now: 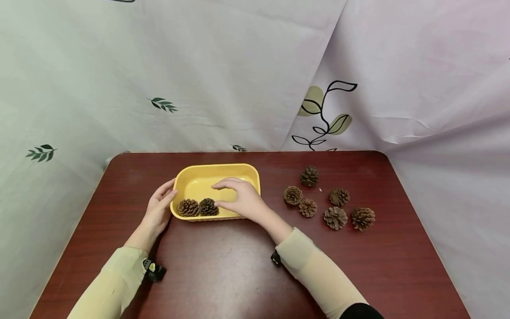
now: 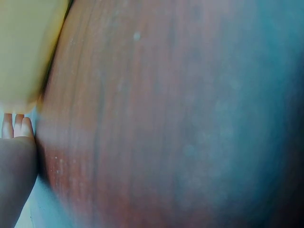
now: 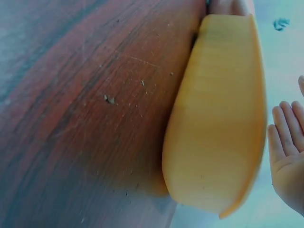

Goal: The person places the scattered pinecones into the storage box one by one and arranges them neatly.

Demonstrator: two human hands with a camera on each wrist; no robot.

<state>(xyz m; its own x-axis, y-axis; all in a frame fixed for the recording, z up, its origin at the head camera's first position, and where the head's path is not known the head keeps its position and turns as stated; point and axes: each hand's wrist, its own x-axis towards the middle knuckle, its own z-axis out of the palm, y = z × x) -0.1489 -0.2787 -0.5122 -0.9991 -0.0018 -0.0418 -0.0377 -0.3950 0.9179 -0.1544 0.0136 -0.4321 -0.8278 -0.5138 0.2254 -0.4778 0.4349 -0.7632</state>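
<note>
Cream sleeves [image 1: 119,277] enter from the near edge, one per arm. Left hand [image 1: 159,208], fingers straight, rests against the left end of the yellow tray [image 1: 217,170]. Right hand [image 1: 243,199] hovers over the tray's right half, fingers relaxed and gripping nothing. Two pine cones [image 1: 198,207] lie side by side in the tray's near-left corner. Six loose pine cones [image 1: 335,217] lie scattered on the table [image 1: 223,266] to the right, well apart from the tray. One tray, eight cones in all. Both wrist views are blurred: each shows only the tray's outer wall, wood grain and fingertips. Leaf-printed cloth [image 1: 239,75] closes off the far side.
</note>
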